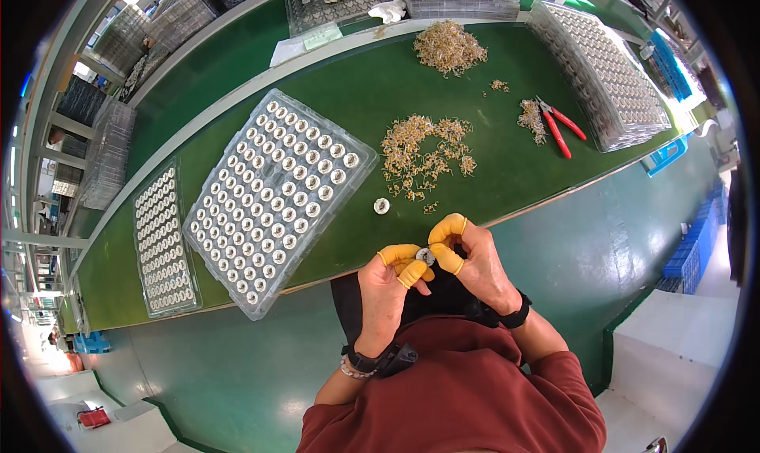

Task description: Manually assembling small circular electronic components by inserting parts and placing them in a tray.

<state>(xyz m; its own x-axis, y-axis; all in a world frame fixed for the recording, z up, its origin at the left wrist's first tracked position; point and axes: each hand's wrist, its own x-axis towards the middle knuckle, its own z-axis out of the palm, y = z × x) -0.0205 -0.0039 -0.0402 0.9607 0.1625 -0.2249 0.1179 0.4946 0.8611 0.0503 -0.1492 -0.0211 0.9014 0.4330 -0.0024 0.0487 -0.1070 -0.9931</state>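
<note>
Near the table's front edge, my left hand [383, 288] pinches a small round white-and-grey part [425, 256] between yellow-covered fingertips. My right hand [481, 269], also with yellow finger covers, is closed at the right side of that part; whatever sits between its fingertips is hidden. Just beyond the hands lies a single round white part [381, 206] with a dark centre. Past it spreads a loose pile of small brass-coloured metal pieces [408, 146]. To the left, a clear plastic tray [358, 173] holds many similar round parts in rows.
Another filled tray [188, 251] lies farther left. A second heap of metal pieces [450, 47] is at the back. Red-handled pliers [557, 136] rest beside a small pile [531, 122] on the right. Stacked trays [609, 77] stand at the right end of the green table [332, 251].
</note>
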